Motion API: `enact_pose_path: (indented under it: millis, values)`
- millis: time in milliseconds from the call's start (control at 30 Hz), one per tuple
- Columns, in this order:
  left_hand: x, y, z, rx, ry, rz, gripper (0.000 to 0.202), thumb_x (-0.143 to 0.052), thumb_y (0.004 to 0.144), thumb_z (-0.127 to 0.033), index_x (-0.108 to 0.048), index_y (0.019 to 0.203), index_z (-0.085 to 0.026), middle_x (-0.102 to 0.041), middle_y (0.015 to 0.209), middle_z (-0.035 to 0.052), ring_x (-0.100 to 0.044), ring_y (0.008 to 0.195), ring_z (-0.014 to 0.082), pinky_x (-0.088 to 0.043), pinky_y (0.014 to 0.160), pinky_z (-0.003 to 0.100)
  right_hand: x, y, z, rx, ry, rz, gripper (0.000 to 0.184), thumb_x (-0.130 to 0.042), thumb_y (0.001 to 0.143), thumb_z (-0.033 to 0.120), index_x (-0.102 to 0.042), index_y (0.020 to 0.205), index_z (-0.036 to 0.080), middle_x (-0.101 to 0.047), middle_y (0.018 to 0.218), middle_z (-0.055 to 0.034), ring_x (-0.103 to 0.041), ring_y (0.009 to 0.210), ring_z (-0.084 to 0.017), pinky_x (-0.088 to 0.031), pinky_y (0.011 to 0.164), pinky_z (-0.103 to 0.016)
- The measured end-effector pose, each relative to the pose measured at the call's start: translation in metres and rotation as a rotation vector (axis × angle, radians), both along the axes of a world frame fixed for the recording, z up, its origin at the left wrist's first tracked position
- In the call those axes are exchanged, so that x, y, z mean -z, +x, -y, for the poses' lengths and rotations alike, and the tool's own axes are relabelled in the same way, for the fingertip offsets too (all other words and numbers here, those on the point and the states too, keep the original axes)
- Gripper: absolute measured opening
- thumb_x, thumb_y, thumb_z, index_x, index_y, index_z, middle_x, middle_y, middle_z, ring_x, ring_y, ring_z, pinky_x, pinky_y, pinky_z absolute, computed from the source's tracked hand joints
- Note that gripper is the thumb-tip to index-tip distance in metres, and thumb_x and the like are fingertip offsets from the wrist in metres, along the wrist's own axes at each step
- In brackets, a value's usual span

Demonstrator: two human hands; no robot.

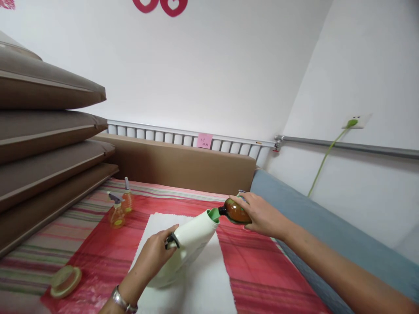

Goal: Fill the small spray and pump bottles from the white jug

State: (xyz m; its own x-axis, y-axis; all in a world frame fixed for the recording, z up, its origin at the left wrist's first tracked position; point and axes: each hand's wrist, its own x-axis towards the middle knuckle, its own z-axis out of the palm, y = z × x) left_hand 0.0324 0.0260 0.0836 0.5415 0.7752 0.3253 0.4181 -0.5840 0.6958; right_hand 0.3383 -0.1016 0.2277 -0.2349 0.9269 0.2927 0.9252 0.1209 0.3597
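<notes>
My left hand (159,248) is closed around the dark handle of a pale green jug (193,235), which tilts up to the right above a white sheet (216,270). In my right hand (262,213) is a brown bottle (236,212), lying nearly sideways. Its black neck (223,211) points left into the jug's open mouth (214,214), where a brighter green inner part shows. Any liquid passing between them is too small to make out. My right fingers wrap the bottle's far side, and its base is partly hidden by the hand.
Two spray bottles (117,212) with yellowish liquid stand at the left on a red plastic sheet (108,244). A round pale lid (66,281) lies nearer me. Stacked brown cushions (49,126) rise at far left. A brown padded panel (183,163) and blue padding (314,244) border the surface.
</notes>
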Motion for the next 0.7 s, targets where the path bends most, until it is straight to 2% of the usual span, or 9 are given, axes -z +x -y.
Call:
enact_pose_path:
  millis: [267, 500, 700]
  values:
    - [-0.001, 0.0, 0.003, 0.003, 0.014, -0.003, 0.058, -0.058, 0.067, -0.011, -0.055, 0.122, -0.029, -0.07, 0.107, 0.0021, -0.064, 0.096, 0.0204, -0.045, 0.088, 0.027, -0.01, -0.004, 0.0, -0.003, -0.017, 0.097, 0.081, -0.065, 0.058, 0.012, -0.038, 0.134, 0.018, -0.051, 0.114, -0.0185, -0.049, 0.102, -0.033, -0.041, 0.081, -0.041]
    - [-0.006, 0.002, 0.006, -0.006, 0.024, -0.037, 0.057, -0.057, 0.068, -0.012, -0.056, 0.122, -0.029, -0.069, 0.109, 0.0022, -0.064, 0.096, 0.021, -0.044, 0.089, 0.027, -0.02, -0.011, -0.002, -0.027, -0.039, 0.144, 0.077, -0.063, 0.059, 0.011, -0.04, 0.132, 0.021, -0.054, 0.104, -0.0123, -0.05, 0.093, -0.027, -0.038, 0.077, -0.036]
    - [-0.009, 0.002, 0.008, -0.005, 0.026, -0.047, 0.059, -0.055, 0.067, -0.01, -0.055, 0.123, -0.029, -0.069, 0.109, 0.0025, -0.063, 0.097, 0.0212, -0.044, 0.087, 0.027, -0.023, -0.013, -0.005, -0.029, -0.037, 0.211, 0.075, -0.061, 0.059, 0.009, -0.041, 0.13, 0.023, -0.054, 0.1, -0.0109, -0.049, 0.091, -0.026, -0.035, 0.075, -0.034]
